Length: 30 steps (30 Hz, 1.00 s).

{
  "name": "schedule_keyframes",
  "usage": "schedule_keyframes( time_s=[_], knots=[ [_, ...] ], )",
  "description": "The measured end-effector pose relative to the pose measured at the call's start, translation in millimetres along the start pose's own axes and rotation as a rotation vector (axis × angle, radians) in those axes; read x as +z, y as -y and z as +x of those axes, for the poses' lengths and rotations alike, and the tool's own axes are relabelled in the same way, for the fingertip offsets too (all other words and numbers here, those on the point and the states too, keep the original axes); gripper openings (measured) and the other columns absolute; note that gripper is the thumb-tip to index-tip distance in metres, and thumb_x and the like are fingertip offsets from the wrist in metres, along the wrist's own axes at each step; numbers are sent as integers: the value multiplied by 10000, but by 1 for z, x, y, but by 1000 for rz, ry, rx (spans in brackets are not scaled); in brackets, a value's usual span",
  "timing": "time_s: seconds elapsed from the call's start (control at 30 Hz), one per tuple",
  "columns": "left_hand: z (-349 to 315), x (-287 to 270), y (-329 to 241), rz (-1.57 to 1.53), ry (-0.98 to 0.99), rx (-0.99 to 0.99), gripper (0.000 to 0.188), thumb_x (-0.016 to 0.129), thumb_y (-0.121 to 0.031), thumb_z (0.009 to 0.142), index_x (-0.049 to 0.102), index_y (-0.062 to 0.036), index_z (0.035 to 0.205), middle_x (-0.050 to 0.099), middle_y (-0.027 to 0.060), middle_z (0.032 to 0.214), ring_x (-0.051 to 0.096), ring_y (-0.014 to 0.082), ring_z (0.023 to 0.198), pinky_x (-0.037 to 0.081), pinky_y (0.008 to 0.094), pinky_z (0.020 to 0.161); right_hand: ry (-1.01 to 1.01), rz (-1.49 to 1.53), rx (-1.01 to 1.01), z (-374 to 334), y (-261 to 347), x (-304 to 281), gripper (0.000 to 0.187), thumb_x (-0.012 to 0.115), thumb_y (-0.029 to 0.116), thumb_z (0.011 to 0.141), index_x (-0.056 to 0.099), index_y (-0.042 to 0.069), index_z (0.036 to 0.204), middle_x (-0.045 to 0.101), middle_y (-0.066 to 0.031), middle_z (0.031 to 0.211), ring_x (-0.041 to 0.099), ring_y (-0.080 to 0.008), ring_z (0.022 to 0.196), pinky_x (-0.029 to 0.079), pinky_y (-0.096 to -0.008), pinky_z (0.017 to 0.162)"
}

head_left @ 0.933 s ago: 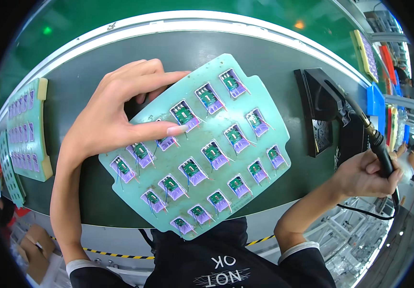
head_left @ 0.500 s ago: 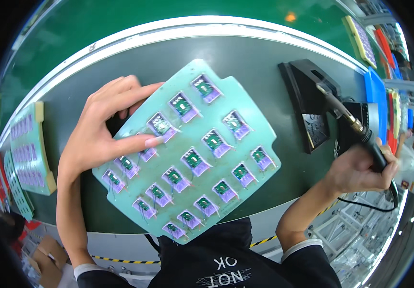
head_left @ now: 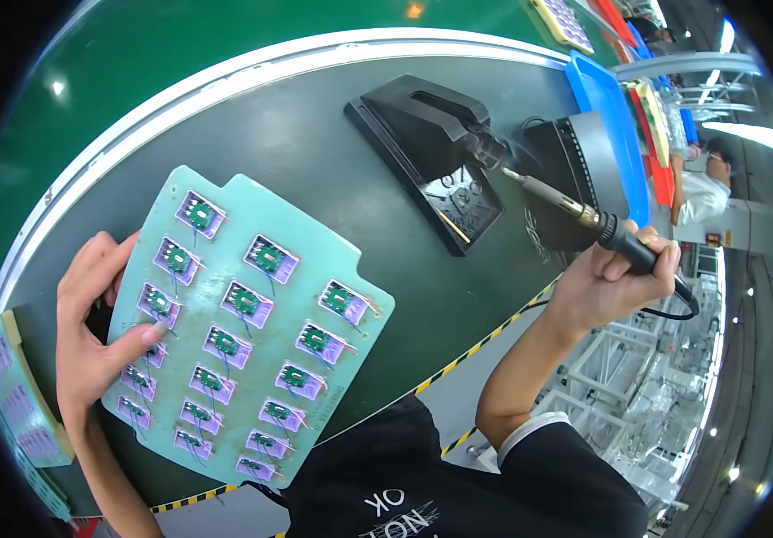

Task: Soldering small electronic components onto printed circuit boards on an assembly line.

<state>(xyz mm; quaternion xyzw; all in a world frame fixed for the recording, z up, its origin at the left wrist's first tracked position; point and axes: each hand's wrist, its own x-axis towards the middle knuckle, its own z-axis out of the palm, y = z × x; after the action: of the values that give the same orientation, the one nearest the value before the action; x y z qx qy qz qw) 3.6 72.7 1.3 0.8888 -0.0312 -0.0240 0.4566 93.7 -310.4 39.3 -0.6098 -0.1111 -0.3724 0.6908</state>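
My left hand grips the left edge of a pale green tray board, its thumb over the face and its fingers behind. Set into the board are rows of purple cases, each with a small green circuit board and thin wires. The board is tilted above the dark bench. My right hand is closed around the black handle of a soldering iron. The iron's tip points up and left, at the black soldering iron stand, beside its tip-cleaning holder. Whether the tip touches the holder I cannot tell.
Behind the iron stands a black box-shaped unit, with a blue tray beyond it. Another pale board with purple cases lies at the far left. A white rail borders the bench's far side. The iron's cord hangs below my right hand.
The view has turned toward the right. In the picture, the board and my left hand now appear farther left and lower. The soldering iron's tip has come close to the stand's holder.
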Motion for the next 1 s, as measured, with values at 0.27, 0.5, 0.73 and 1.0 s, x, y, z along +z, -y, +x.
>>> schedule_keyframes(
  time_s=[0.27,0.5,0.73,1.0],
  knots=[
    [-2,9,4,28,-10,-12,713,656,-341,502,569,60,1085,342,23,707,339,135,649,234,260,559,14,-134,-133,-8,-3,-12,286,419,194,859,436,26,628,337,0,419,270,-53,300,248,-187,349],
    [-2,5,1,25,-1,5,707,660,-342,526,562,58,1100,343,23,716,344,131,656,235,260,560,131,-280,-169,-18,-12,-10,243,437,120,844,465,13,628,357,-16,425,294,-67,344,235,-206,376],
    [-4,4,-10,38,12,8,711,667,-352,539,558,54,1113,343,22,725,344,129,661,236,261,563,178,-280,-141,-17,-18,-14,231,459,97,837,469,-6,631,467,-70,501,363,-88,361,256,-214,325],
    [-5,4,-4,49,15,4,705,664,-369,556,556,48,1114,348,26,730,343,133,662,234,262,562,204,-320,-154,-21,-24,-14,225,465,96,836,467,-11,637,479,-78,506,363,-86,359,249,-207,318]
  ],
)
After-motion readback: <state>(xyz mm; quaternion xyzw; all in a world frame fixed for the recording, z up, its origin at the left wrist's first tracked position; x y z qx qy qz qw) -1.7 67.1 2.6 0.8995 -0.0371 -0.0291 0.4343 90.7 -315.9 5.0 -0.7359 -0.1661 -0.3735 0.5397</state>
